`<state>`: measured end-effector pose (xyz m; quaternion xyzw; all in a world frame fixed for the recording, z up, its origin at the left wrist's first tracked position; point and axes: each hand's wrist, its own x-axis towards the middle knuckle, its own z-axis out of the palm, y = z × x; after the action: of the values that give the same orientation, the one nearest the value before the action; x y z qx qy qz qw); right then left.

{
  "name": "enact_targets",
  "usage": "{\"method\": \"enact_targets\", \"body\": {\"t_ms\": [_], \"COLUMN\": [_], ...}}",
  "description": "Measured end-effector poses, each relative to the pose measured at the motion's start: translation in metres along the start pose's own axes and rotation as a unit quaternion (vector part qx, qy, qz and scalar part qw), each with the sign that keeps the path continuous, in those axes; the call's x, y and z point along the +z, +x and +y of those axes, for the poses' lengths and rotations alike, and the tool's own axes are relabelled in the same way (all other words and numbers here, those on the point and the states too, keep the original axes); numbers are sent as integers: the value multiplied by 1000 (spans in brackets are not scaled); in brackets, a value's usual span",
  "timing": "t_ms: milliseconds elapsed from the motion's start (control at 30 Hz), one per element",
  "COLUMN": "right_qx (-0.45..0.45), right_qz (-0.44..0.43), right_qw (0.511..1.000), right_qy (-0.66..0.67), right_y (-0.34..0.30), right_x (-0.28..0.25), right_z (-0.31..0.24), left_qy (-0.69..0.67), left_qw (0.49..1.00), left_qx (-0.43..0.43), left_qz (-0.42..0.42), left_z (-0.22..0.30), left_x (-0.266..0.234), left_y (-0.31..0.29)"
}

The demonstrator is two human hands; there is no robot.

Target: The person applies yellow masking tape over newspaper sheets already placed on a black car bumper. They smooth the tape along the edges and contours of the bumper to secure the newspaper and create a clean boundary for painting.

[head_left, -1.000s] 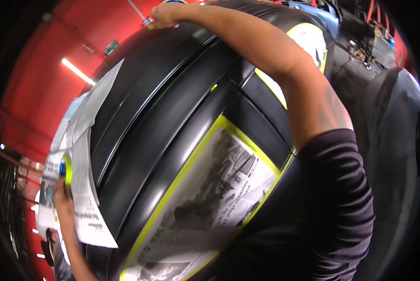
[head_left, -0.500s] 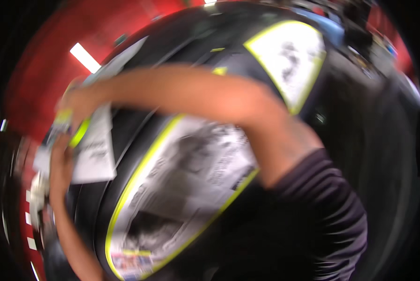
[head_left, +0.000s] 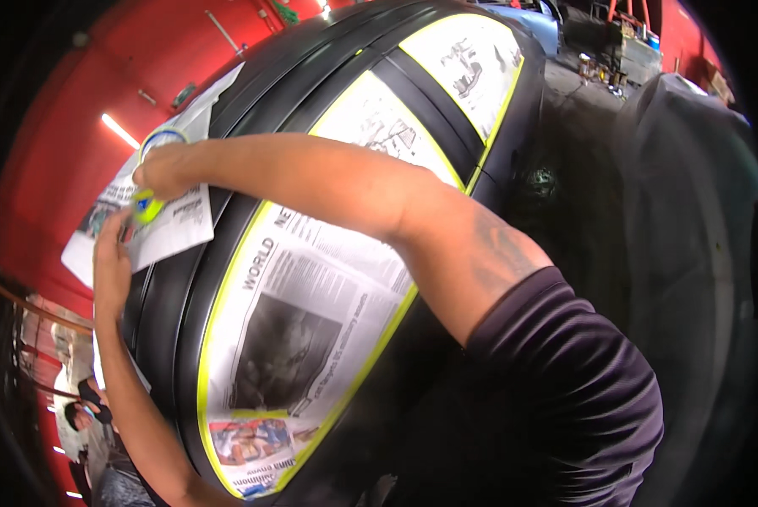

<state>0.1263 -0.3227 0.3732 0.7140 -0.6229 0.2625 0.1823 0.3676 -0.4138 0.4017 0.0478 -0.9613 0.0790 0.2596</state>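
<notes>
My right hand [head_left: 166, 172] reaches across the car's black roof and is closed at a sheet of newspaper [head_left: 180, 215]. A pale ring with a blue edge [head_left: 164, 133], like a tape roll, shows beside that hand. Bright yellow-green masking tape [head_left: 148, 209] lies between my hands, over the newspaper. My left hand [head_left: 113, 252] is raised from below, its fingertips pinched at the tape; they are slightly blurred. Newspaper [head_left: 345, 300] bordered with yellow-green tape covers the nearer side window, partly hidden by my right forearm.
The black car body [head_left: 189, 317] fills the middle. Another papered window [head_left: 468, 63] lies farther along. A person [head_left: 92, 414] is at lower left. A grey covered shape [head_left: 679, 253] stands right, with cans [head_left: 603, 76] on the floor beyond. Red walls [head_left: 54, 160] stand behind.
The view has steadied and shifted, so more of the papered windows and the room shows. My hands remain close together at the newspaper, with the yellow-green tape between them.
</notes>
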Motion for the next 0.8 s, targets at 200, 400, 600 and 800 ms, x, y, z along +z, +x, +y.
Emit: {"method": "enact_targets", "body": {"t_ms": [200, 400, 600, 800], "right_qx": [46, 28, 20, -9], "right_qz": [33, 70, 46, 127], "right_qw": [998, 997, 998, 992], "right_qy": [5, -20, -29, -15], "right_y": [-8, 7, -27, -33], "right_x": [6, -3, -38, -43], "right_z": [0, -9, 22, 77], "left_qy": [-4, 118, -37, 13], "left_qw": [998, 992, 996, 991], "left_qx": [-18, 27, -23, -85], "left_qz": [-57, 29, 82, 107], "left_z": [-8, -18, 53, 96], "left_x": [-31, -19, -1, 48], "left_y": [-53, -78, -23, 32]}}
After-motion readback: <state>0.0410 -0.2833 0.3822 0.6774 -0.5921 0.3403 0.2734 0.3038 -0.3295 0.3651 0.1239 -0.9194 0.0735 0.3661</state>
